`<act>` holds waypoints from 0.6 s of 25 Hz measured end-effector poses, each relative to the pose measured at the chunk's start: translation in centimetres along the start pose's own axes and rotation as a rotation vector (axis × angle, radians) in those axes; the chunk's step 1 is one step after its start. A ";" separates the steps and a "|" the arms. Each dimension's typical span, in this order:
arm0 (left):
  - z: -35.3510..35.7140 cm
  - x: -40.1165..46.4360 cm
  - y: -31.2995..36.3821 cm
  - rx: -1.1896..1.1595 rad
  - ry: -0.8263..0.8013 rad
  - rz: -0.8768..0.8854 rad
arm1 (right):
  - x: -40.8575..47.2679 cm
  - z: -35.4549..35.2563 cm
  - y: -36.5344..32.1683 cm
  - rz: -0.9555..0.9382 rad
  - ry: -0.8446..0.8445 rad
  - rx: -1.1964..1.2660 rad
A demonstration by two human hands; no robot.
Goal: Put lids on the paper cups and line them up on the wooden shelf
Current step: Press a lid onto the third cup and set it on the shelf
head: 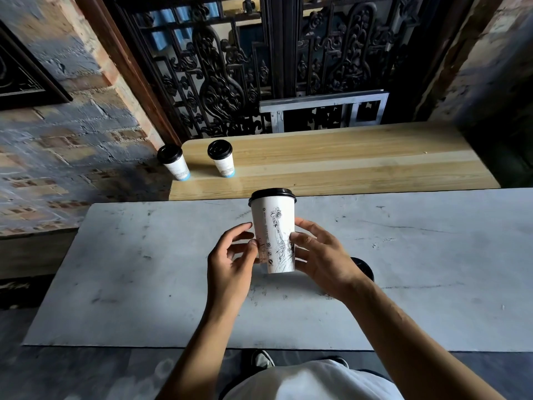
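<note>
- While both hands, left [230,255] and right [320,255], hold the lidded cup [274,232] in a shared grip above the table [144,269], lidding looks finished.
- Next move, judged: carry it to the wooden shelf [331,166], beside the two lidded cups [221,158].

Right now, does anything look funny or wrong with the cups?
Nothing is spilled or broken. One oddity: the far-left black-lidded white paper cup stands at the very corner of the light wooden shelf, seemingly partly over the edge. The other shelf cup stands upright, well on.
</note>
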State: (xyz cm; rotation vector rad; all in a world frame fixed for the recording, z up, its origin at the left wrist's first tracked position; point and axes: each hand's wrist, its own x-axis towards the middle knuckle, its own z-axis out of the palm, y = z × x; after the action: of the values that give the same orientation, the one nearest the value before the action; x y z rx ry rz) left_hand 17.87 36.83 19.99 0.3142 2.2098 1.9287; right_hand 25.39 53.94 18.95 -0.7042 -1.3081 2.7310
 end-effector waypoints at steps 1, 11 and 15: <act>-0.1 0.0 0.1 0.019 -0.004 0.037 | -0.1 -0.1 0.0 -0.003 0.018 -0.040; 0.3 0.3 0.3 -0.154 0.023 -0.084 | 0.0 -0.1 -0.1 -0.061 -0.003 -0.027; 0.7 0.2 0.7 -0.161 -0.031 -0.089 | 0.2 -0.5 0.2 -0.104 -0.003 -0.061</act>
State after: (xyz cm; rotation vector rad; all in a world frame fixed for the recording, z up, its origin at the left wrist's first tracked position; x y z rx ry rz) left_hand 17.86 37.66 20.54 0.2155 1.9979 2.0233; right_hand 25.48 54.21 18.50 -0.6174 -1.3924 2.6228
